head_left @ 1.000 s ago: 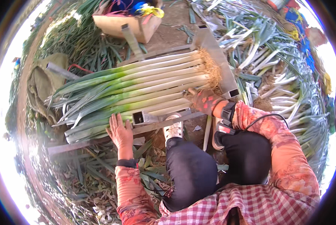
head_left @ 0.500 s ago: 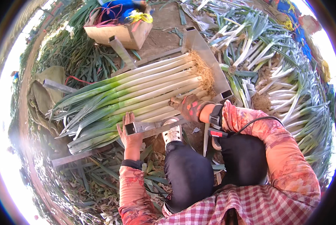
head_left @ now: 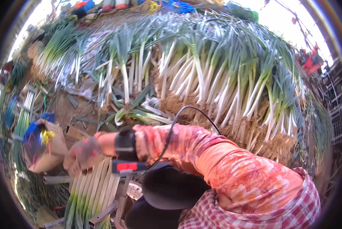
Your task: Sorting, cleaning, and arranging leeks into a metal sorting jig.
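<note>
My right hand (head_left: pixel 81 155), in a dark patterned glove, hovers over or touches the upper end of a row of leeks (head_left: pixel 89 191); contact cannot be made out. Its fingers are smeared by motion, so what they hold, if anything, does not show. The leeks lie side by side in a metal rack (head_left: pixel 104 213), white stems toward the hand and green leaves toward the lower edge. My hand and wrist hide their root ends. My left hand is out of view.
A big heap of leeks with brown roots (head_left: pixel 201 76) spreads across the far side and right. Left of my right hand stands a cardboard box (head_left: pixel 51 152) with blue and yellow things inside. Loose leaves and a plastic sheet (head_left: pixel 81 89) lie on the soil.
The view has swung to the right, so the rack now sits at the lower left. My right hand has left the lower stems for the root end. My left hand has gone out of view.
</note>
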The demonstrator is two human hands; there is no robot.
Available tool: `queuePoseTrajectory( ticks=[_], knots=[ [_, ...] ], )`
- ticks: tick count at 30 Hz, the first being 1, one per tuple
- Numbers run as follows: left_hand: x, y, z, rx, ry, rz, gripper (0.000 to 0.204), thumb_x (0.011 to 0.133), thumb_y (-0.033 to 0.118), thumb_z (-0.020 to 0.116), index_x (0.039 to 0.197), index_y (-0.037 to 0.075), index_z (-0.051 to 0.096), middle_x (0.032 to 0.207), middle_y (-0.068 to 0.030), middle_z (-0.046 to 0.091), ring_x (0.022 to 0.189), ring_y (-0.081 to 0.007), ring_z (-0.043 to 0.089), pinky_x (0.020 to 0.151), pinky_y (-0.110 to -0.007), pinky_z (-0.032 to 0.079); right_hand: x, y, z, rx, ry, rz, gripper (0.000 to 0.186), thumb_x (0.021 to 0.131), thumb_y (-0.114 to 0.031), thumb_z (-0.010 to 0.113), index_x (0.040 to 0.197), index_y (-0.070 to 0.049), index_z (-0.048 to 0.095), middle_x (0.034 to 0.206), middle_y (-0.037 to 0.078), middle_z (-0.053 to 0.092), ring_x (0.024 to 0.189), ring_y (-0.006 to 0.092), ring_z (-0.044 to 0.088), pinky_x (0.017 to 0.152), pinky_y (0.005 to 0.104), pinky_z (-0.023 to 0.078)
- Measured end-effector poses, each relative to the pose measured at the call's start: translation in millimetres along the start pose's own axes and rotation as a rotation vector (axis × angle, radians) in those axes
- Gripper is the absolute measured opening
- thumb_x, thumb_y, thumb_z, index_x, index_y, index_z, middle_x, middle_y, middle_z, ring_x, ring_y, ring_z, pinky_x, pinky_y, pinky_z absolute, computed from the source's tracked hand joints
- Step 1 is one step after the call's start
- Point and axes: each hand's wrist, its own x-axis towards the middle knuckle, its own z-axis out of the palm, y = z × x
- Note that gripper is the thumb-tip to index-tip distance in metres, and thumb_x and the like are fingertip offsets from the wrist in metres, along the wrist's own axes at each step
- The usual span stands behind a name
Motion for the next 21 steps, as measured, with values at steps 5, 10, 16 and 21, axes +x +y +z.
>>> queuePoseTrajectory(
  ticks=[5, 10, 16, 21],
  knots=[
    [-44.8, 16.5, -61.1, 0.013, -0.095, -0.139, 0.032, 0.088, 0.017, 0.052, 0.113, -0.002, 0.055, 0.1, -0.0181, 0.061, 0.084, -0.027, 0.059, 0.077, -0.035, 0.047, -130.6, 78.2, -66.9, 0.24, 0.645, -0.046, 0.038, 0.082, -0.035, 0.064, 0.108, -0.008, 0.06, 0.093, 0.002, 0.059, 0.077, 0.0108, 0.055, 0.067, 0.026, 0.051],
    [-50.6, 29.9, -96.5, 0.002, -0.131, -0.23, 0.031, 0.092, 0.019, 0.05, 0.114, -0.003, 0.055, 0.101, -0.0182, 0.061, 0.085, -0.0256, 0.06, 0.077, -0.034, 0.047, -279.8, 186.2, -105.1, -0.664, 1.38, 0.755, 0.054, 0.08, -0.037, 0.06, 0.118, 0.001, 0.051, 0.105, 0.021, 0.061, 0.096, 0.0338, 0.061, 0.083, 0.0386, 0.049],
    [-7.5, 72.9, -124.0, 0.24, 0.092, 0.017, 0.045, 0.086, 0.007, 0.056, 0.128, 0.0, 0.044, 0.103, -0.0255, 0.06, 0.083, -0.038, 0.06, 0.073, -0.041, 0.048, -360.8, 263.2, -152.3, -0.593, 1.633, 1.196, 0.054, 0.08, -0.027, 0.06, 0.125, 0.0, 0.044, 0.099, 0.024, 0.061, 0.088, 0.0359, 0.063, 0.077, 0.0418, 0.05],
    [33.7, 151.1, -145.5, 0.07, -0.023, -0.216, 0.057, 0.083, 0.004, 0.058, 0.135, 0.0, 0.035, 0.106, -0.026, 0.059, 0.086, -0.0385, 0.061, 0.075, -0.041, 0.048, -378.6, 289.5, -172.6, -0.3, 1.718, 1.141, 0.062, 0.081, -0.023, 0.058, 0.134, 0.0, 0.033, 0.093, 0.024, 0.063, 0.088, 0.036, 0.063, 0.073, 0.0418, 0.051]
  ],
)
